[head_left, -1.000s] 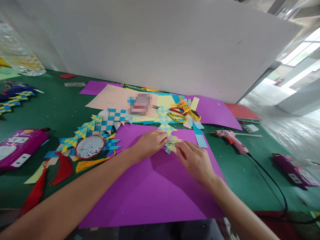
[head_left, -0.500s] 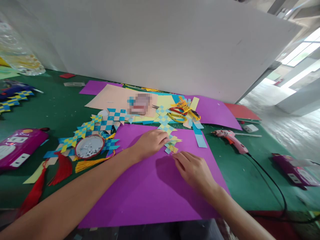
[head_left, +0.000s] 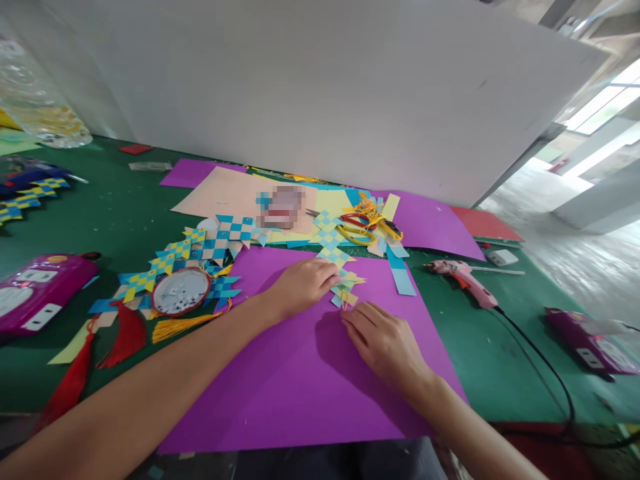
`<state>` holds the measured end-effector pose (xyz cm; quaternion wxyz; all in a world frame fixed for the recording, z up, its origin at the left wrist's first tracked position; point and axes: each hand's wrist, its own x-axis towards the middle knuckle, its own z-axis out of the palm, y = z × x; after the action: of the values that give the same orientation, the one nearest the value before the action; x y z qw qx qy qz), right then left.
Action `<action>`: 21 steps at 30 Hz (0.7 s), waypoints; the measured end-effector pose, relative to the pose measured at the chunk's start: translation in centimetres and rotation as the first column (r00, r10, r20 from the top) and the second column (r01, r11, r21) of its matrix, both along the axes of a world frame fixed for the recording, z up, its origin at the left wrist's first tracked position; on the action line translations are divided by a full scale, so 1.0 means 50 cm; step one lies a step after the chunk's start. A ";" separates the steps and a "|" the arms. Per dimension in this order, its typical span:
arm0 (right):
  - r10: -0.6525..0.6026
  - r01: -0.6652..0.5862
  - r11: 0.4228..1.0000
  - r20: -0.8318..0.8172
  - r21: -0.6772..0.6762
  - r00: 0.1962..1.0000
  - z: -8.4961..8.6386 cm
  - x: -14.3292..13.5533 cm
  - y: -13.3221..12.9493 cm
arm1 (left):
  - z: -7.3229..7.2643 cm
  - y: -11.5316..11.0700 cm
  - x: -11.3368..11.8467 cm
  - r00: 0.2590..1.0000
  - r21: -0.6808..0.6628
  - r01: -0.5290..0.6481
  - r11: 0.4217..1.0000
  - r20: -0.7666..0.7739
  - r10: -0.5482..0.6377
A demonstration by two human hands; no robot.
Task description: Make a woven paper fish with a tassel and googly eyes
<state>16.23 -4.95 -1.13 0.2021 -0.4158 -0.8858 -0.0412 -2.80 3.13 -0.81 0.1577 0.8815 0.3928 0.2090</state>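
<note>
A woven paper strip piece (head_left: 330, 240) in pale yellow and light blue stretches across the top of a purple paper sheet (head_left: 280, 393). My left hand (head_left: 306, 285) is closed on its side, fingers bent over the weave. Just below the pointed lower end, my right hand (head_left: 383, 337) pinches a thin yellow cord (head_left: 345, 302), whose loop stands up against the paper. The fingertips of both hands are partly hidden.
Left lie checkered paper fish (head_left: 227, 233), a round dish of small eyes (head_left: 181, 291) and red tassels (head_left: 125, 337). Scissors (head_left: 356, 233) lie behind the weave. A pink glue gun (head_left: 465, 280) with a black cable lies right, near a purple power strip (head_left: 590, 340).
My right hand has shifted slightly down and left, and the yellow cord loop now shows clearly above its fingertips. The left hand keeps its grip on the woven paper.
</note>
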 end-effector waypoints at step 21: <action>-0.617 0.710 0.663 0.365 -0.238 0.698 0.115 0.140 0.386 | 0.004 -0.001 -0.005 1.000 -0.015 -0.011 1.000 -0.001 0.011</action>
<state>23.24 14.33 4.61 -0.0218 -0.7326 -0.6803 -0.0019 -3.04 3.08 -0.62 0.1630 0.8782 0.3994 0.2065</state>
